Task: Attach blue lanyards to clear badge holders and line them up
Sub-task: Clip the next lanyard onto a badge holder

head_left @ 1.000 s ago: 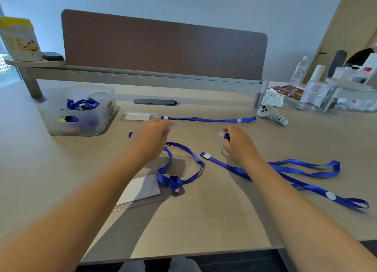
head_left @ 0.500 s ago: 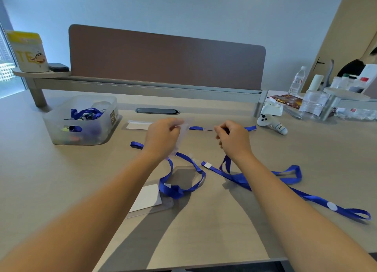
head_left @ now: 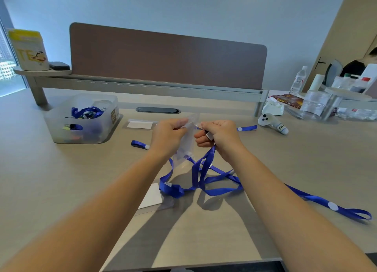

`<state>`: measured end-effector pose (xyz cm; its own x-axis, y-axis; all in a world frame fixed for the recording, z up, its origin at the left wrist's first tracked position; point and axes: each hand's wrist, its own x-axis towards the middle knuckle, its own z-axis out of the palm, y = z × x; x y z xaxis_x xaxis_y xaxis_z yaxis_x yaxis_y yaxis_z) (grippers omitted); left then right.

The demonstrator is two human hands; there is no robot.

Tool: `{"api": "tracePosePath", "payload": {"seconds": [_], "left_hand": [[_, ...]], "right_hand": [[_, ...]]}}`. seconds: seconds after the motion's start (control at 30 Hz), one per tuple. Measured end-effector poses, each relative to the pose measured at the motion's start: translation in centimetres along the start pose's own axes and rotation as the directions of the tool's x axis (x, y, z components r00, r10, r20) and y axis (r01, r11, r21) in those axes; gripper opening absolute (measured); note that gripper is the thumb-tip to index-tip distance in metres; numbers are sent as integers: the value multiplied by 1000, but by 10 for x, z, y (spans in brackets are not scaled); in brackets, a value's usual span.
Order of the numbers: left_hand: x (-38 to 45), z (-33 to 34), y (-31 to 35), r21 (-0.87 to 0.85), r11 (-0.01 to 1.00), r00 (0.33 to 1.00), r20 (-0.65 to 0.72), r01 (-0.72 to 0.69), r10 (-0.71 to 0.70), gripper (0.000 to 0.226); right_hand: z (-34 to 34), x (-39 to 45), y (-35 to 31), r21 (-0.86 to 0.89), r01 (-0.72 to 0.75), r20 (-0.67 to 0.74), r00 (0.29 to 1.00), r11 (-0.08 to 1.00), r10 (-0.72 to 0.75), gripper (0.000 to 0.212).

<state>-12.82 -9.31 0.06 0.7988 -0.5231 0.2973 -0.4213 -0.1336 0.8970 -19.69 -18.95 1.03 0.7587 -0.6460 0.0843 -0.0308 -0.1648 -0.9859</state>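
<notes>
My left hand (head_left: 168,136) pinches the top of a clear badge holder (head_left: 186,143), which hangs upright above the desk. My right hand (head_left: 219,137) grips the clip end of a blue lanyard (head_left: 204,169) right beside that holder's top edge. The strap drops from my right hand and trails right across the desk to a loop (head_left: 355,213). A second lanyard (head_left: 173,187) lies over another badge holder with a white card (head_left: 152,196) near my left forearm. Behind my hands, a third holder with a card (head_left: 139,125) and its lanyard (head_left: 246,128) lie in a straight line.
A translucent bin (head_left: 81,118) with more lanyards stands at the back left. A white controller (head_left: 272,124), bottles and packets crowd the back right. A brown divider panel (head_left: 167,55) runs along the desk's far side. The desk's front edge (head_left: 191,265) is close below my arms.
Both hands have lifted off the desk and come together. The clear holder now hangs from my left hand, and the lanyard strap has been pulled up and left by my right hand.
</notes>
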Motion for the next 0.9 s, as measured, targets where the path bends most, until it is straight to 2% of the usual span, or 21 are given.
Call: {"api": "tracePosePath", "payload": {"seconds": [0.37, 0.47, 0.57, 0.7, 0.77, 0.83, 0.9], "left_hand": [[-2, -5, -5, 267, 956, 992, -1, -119, 124, 37], [-1, -9, -5, 191, 975, 993, 6, -115, 116, 36], [-3, -12, -5, 73, 993, 993, 76, -94, 89, 35], [-3, -13, -6, 79, 990, 988, 106, -120, 111, 35], [-1, -14, -9, 137, 983, 991, 84, -119, 109, 39], [-1, -18, -10, 269, 944, 982, 72, -190, 177, 42], [-2, -23, -12, 453, 831, 945, 109, -322, 307, 44]], "right_hand": [[4, -7, -4, 44, -53, 68, 996, 998, 50, 27], [6, -9, -6, 97, -78, 87, 994, 992, 69, 27], [7, -10, -7, 118, -98, 104, 991, 988, 86, 28], [11, -10, -10, 181, -117, 128, 987, 976, 95, 27], [13, -11, -12, 207, -129, 139, 985, 970, 101, 27], [14, -12, -13, 235, -159, 154, 980, 959, 125, 27], [15, -13, -14, 243, -199, 175, 972, 949, 159, 28]]}}
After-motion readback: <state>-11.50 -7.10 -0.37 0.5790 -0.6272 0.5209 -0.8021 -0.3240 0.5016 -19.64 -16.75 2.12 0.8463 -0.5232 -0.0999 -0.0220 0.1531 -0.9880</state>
